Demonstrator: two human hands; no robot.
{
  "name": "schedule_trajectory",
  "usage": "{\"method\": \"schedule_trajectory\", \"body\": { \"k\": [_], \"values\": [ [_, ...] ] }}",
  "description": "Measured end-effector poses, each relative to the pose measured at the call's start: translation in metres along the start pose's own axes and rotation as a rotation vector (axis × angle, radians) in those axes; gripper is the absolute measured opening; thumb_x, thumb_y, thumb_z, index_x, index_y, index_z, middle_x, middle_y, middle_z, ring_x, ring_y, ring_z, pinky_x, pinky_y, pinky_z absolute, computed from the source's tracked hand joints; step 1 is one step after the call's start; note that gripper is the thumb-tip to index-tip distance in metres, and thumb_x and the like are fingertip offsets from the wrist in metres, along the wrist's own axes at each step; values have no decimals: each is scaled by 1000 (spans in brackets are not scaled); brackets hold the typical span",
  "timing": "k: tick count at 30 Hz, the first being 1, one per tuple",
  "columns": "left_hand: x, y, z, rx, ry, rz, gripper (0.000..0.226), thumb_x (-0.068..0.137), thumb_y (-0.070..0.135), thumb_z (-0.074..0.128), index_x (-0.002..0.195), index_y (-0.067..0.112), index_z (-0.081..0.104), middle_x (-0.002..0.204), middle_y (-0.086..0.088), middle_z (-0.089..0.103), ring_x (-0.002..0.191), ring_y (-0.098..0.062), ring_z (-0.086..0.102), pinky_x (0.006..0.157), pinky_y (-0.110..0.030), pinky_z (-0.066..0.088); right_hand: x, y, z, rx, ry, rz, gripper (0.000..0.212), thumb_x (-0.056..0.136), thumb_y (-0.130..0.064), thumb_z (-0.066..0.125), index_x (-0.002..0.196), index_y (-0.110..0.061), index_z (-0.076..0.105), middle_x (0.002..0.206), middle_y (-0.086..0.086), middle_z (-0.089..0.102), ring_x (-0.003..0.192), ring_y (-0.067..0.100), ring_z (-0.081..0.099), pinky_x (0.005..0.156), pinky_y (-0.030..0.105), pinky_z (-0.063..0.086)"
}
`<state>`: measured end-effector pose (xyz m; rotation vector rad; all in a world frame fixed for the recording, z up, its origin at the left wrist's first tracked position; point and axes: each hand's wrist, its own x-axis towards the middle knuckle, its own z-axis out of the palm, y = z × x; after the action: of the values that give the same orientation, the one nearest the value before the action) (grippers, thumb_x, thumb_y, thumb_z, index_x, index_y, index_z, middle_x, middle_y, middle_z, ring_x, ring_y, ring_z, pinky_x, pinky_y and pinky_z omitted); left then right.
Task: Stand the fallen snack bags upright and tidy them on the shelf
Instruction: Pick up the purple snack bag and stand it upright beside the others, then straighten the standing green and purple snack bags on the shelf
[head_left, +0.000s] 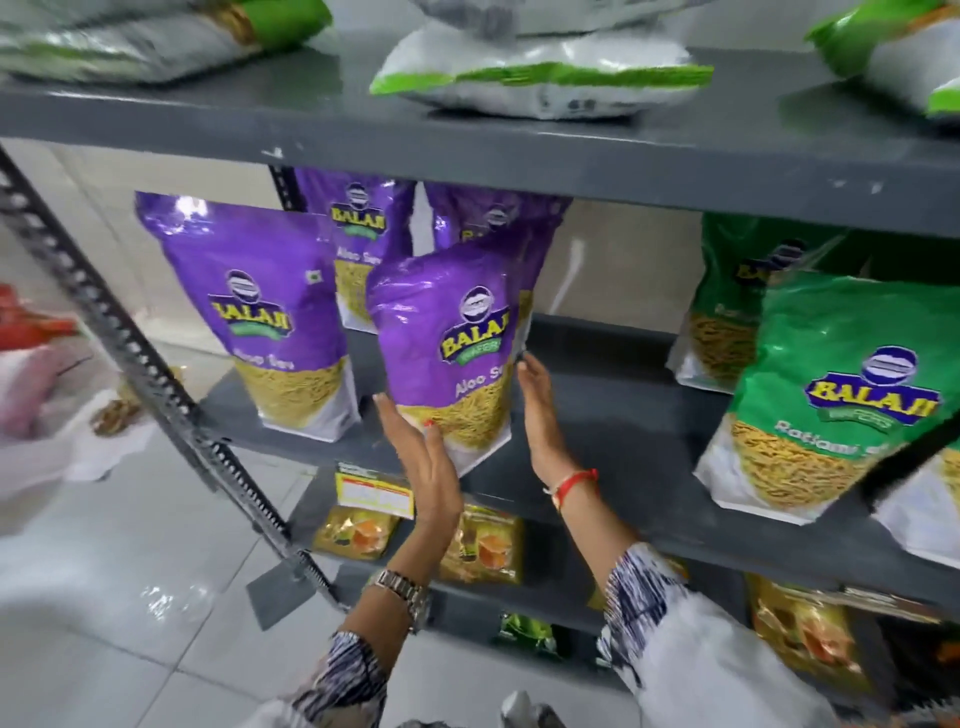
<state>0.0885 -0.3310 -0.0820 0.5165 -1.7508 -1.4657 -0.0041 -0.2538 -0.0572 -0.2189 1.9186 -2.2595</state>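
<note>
A purple Aloo Sev bag (447, 343) stands upright at the front of the grey middle shelf (613, 415). My left hand (421, 452) lies flat against its lower left corner, fingers straight. My right hand (537, 410) presses flat against its right edge. Both palms sandwich the bag. Another purple bag (260, 312) stands upright to the left. Two more purple bags (363, 234) stand behind. Green Ratlami Sev bags (841, 384) stand at the right.
White-and-green bags (535, 78) lie flat on the top shelf (467, 150). Yellow packets (483, 545) sit on the lower shelf. A slotted metal upright (130, 338) runs diagonally at left. White tiled floor (130, 597) lies below, with a plastic bag (31, 395) at far left.
</note>
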Motion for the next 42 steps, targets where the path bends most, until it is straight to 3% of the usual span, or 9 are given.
{"method": "schedule_trajectory", "body": {
  "k": [6, 10, 13, 20, 26, 31, 36, 39, 42],
  "values": [
    [27, -8, -19, -3, -131, -76, 81, 82, 69, 19, 145, 24, -4, 153, 12, -11, 126, 29, -12, 100, 7, -2, -3, 7, 21, 155, 99, 39, 27, 94, -21, 49, 119, -10, 49, 101, -6, 60, 86, -2, 62, 67, 8, 48],
    [47, -10, -33, -89, -214, -161, 65, 90, 53, 18, 146, 23, 6, 156, 7, 9, 139, 1, 10, 113, -18, 14, -19, 10, 28, 148, 133, 24, 23, 93, -21, 50, 115, -13, 46, 93, -10, 60, 72, -10, 61, 58, 5, 47],
    [56, -11, -36, -92, -231, -284, 52, 97, 36, 17, 145, 18, 10, 152, 4, 17, 139, -7, 13, 108, -19, 13, -27, 11, 34, 144, 101, 14, 25, 94, -21, 48, 116, -10, 44, 96, -6, 62, 74, -8, 65, 58, 7, 49],
    [70, -17, -46, -57, -294, -366, 60, 94, 48, 14, 147, 20, 6, 157, -2, 10, 145, -18, 10, 119, -38, 10, -35, 15, 47, 114, 116, 26, 31, 93, -28, 51, 119, -13, 44, 101, -7, 63, 92, 4, 62, 65, 12, 53],
    [78, -23, -51, -124, -376, -402, 101, 64, 84, 24, 144, 23, 18, 152, -7, 28, 140, -23, 28, 116, -50, 23, -41, 14, 50, 137, 169, 25, 27, 93, -28, 51, 115, -15, 45, 100, -5, 62, 90, 4, 62, 61, 11, 53],
    [85, -27, -49, -181, -405, -441, 91, 71, 80, 28, 142, 22, 24, 148, -8, 36, 135, -24, 36, 114, -50, 28, -43, 18, 51, 156, 203, 2, 25, 92, -27, 53, 113, -16, 46, 103, -1, 64, 92, 8, 64, 63, 13, 55],
    [85, -6, -47, -230, -370, -431, 50, 95, 44, 16, 135, 19, 34, 139, -11, 46, 128, -26, 44, 109, -42, 36, -45, 18, 50, 160, 191, -12, 10, 92, -26, 54, 100, -28, 49, 103, -2, 64, 90, 6, 66, 64, 14, 54],
    [81, -16, -46, -212, -315, -412, 58, 91, 55, 22, 134, 19, 34, 139, -7, 45, 131, -26, 42, 110, -44, 34, -46, 17, 46, 145, 195, -17, 14, 91, -24, 54, 105, -24, 49, 100, -6, 64, 87, 2, 65, 62, 11, 52],
    [63, -14, -43, -159, -203, -338, 72, 84, 64, 28, 144, 27, 15, 155, -5, 23, 140, -17, 25, 113, -36, 25, -49, 18, 34, 103, 242, -32, 22, 91, -26, 55, 111, -20, 48, 104, -8, 58, 95, 2, 58, 67, 6, 49]
  ]
}}
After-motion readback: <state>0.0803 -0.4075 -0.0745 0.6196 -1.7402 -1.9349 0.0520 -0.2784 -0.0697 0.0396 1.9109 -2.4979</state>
